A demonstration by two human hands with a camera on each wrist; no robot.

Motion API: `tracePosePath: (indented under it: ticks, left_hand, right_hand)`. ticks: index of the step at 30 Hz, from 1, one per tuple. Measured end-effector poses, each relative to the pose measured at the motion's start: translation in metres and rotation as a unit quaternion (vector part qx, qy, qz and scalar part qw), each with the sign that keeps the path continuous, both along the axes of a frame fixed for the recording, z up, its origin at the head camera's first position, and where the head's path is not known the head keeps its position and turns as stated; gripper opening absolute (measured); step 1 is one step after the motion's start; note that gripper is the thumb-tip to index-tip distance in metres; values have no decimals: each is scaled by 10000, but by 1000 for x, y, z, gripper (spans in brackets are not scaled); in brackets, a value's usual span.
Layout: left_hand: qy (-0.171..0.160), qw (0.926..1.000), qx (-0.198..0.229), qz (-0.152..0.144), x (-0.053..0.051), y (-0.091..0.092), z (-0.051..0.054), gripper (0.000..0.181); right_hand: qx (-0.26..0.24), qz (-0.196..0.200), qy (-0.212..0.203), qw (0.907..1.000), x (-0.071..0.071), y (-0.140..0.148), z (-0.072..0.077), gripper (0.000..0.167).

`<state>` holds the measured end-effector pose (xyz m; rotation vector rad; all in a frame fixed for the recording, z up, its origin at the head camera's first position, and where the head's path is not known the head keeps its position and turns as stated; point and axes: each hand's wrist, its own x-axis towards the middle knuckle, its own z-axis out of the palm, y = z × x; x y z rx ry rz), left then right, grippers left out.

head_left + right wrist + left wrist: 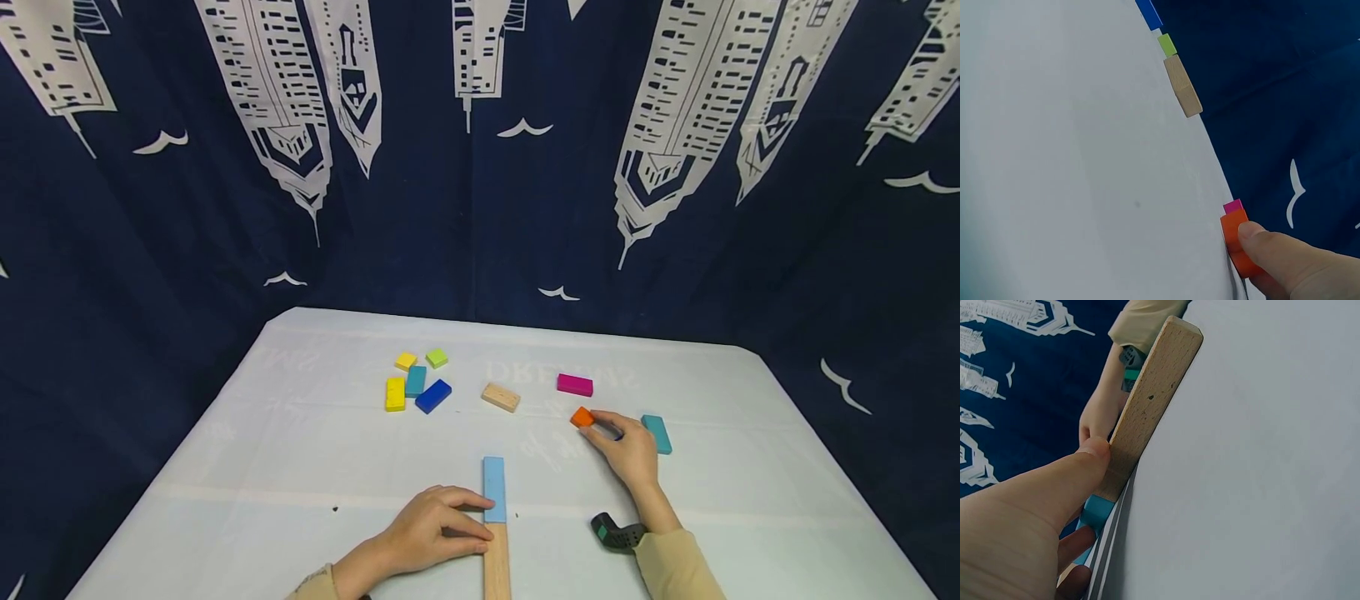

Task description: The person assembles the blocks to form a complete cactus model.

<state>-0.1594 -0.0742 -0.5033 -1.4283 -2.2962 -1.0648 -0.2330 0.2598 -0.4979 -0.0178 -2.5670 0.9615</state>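
My left hand (431, 533) rests its fingertips along the left side of a light blue block (494, 483) and a long wooden block (497, 567), which lie end to end. In the left wrist view, the thumb touches the wooden block (1157, 406) and the fingers are by the blue block (1096, 514). My right hand (628, 450) pinches a small orange block (582, 417) between thumb and fingers, at the table's right. The right wrist view has the thumb on this orange block (1235, 240), with a magenta block (1233, 205) just behind it.
Beyond the right hand lie a magenta block (574, 385) and a teal block (657, 434). A short wooden block (501, 397) is near the middle. Left of it cluster blue (433, 397), teal (416, 382), yellow (395, 394) and green (437, 358) blocks on the white table (300, 450).
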Motion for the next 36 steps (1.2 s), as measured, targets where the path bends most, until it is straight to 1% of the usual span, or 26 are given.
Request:
tracePosePath:
  ticks: [6, 11, 13, 17, 21, 23, 28, 32, 36]
  left_hand:
    - [-35, 10000, -2, -24, 0, 0, -1, 16]
    - [-7, 10000, -38, 33, -1, -1, -1, 16]
    - [32, 10000, -49, 37, -1, -1, -1, 16]
    - [57, 10000, -48, 48, -1, -1, -1, 17]
    - [21, 10000, -38, 39, -1, -1, -1, 17]
    - [6, 10000, -29, 19, -1, 0, -1, 17]
    - [-37, 10000, -38, -1, -1, 0, 0, 17]
    - [-146, 9999, -76, 15, -1, 0, 0, 17]
    - [-199, 9997, -121, 26, -2, 0, 0, 17]
  right_hand:
    - [-57, -168, 87, 9998, -2, -4, 2, 31]
    - [-287, -291, 163, 9990, -2, -7, 6, 28]
    - [-437, -248, 188, 9986, -1, -9, 10, 29]
    - [-757, 91, 150, 9970, -1, -17, 18, 31]
    - [-1058, 383, -66, 9936, -2, -28, 23, 32]
    - [-1112, 497, -142, 9925, -3, -34, 25, 31]
    - [-1259, 811, -336, 9882, -6, -50, 26, 27]
    - [-1495, 1046, -640, 9811, -8, -61, 26, 24]
    - [-1542, 1213, -873, 9767, -8, -72, 27, 23]
